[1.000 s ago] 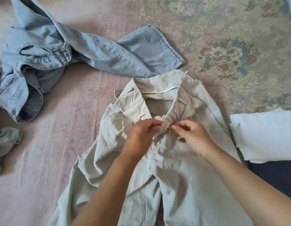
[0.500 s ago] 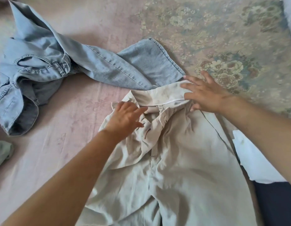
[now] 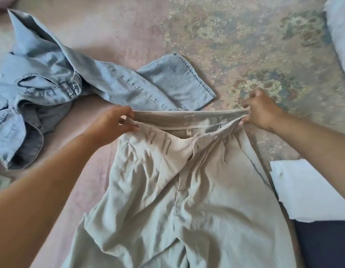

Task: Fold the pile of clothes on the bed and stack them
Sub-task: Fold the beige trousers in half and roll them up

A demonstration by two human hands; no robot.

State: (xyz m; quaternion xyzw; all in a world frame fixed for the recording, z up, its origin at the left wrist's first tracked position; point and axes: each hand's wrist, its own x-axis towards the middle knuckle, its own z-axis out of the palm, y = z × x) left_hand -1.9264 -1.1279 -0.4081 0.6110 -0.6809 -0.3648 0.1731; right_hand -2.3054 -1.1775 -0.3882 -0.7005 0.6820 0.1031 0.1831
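Grip, both sides: I see the left hand (image 3: 111, 124) pinching the left end of the trousers' (image 3: 187, 190) waistband, and the right hand (image 3: 261, 111) pinching the right end, fingers curled on the cloth in each case. The waistband is drawn taut in a straight line between the two hands.

Change against the earlier frames: one second ago both hands were together at the front fastening, working the button area. Half a second ago they had parted, the left lying on the left front of the waist, the right spread flat on the far right of the waistband. Now both have closed on the waistband ends and stretched it wide; the back band stands up as a flat strip.

Position: the beige trousers lie face up on the bed (image 3: 129, 35), waist away from me, legs running toward the lower edge, cloth creased. The jeans (image 3: 51, 89) lie crumpled to the left, one leg reaching right until its hem sits just behind the waistband. A white folded item (image 3: 311, 192) lies at the right, beside the trousers. A dark cloth (image 3: 326, 246) lies below it.
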